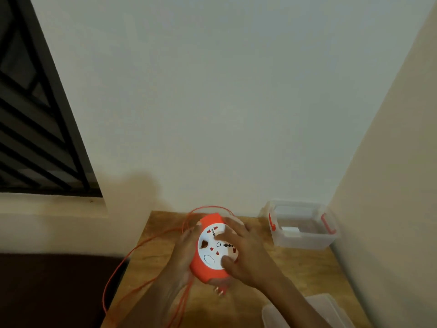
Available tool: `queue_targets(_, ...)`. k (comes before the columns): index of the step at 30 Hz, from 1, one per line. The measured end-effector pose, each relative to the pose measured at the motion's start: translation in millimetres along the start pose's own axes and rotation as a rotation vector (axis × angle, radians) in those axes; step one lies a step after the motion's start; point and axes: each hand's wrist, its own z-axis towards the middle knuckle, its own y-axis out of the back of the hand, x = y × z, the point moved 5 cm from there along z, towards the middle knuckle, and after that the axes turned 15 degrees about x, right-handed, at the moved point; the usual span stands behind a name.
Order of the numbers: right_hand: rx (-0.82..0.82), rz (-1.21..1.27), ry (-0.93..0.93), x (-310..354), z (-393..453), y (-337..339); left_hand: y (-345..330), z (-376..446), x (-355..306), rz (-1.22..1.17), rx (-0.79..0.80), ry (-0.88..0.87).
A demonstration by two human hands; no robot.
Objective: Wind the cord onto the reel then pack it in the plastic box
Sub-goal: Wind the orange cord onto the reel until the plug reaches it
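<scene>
An orange cord reel (214, 249) with a white socket face is held above the wooden table (295, 268). My left hand (183, 250) grips its left side and underside. My right hand (246, 254) lies on the white face with thumb and fingers curled onto it. The thin orange cord (123, 259) loops behind the reel, hangs off the table's left edge and runs back under the reel. The plug (221, 291) peeks out below the reel. A clear plastic box (305, 237) with orange latches stands open at the back right.
The box's clear lid (314, 311) lies at the table's front right. Walls close in behind and on the right. A dark surface (54, 287) sits left of the table, below a window with a black grille (30, 119).
</scene>
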Motion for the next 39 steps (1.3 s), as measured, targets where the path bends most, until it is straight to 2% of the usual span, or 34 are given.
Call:
queue_targets(5,0.026,-0.03,-0.003,-21.9,7.5,38.1,-37.0,11.1,-40.3,0.069,0.094,-0.042)
queue_targets(9,0.029,-0.024,0.065,-31.7,10.3,63.3,-64.7,19.5,-72.2,0.183,0.126,-0.125)
queue_targets(16,-0.091,-0.13,0.194,-27.1,8.1,110.7,-90.5,25.5,-107.5,0.295,0.155,-0.247)
queue_targets(19,-0.089,-0.173,0.149,-21.5,9.8,115.3,-89.8,32.4,-112.4,0.34,0.124,-0.268)
queue_targets(25,-0.144,-0.467,0.017,1.4,17.6,113.2,-80.1,37.8,-124.4,0.396,0.081,-0.292)
queue_targets(30,-0.148,-0.546,0.053,22.6,28.9,123.5,-74.7,42.9,-143.9,0.392,0.084,-0.288)
queue_targets(34,-0.083,-0.592,0.117,33.7,30.4,131.9,-71.6,45.0,-149.8,0.4,0.05,-0.246)
queue_targets(39,-0.053,-0.67,0.11,36.3,30.6,132.8,-70.4,44.5,-149.9,0.363,0.099,-0.243)
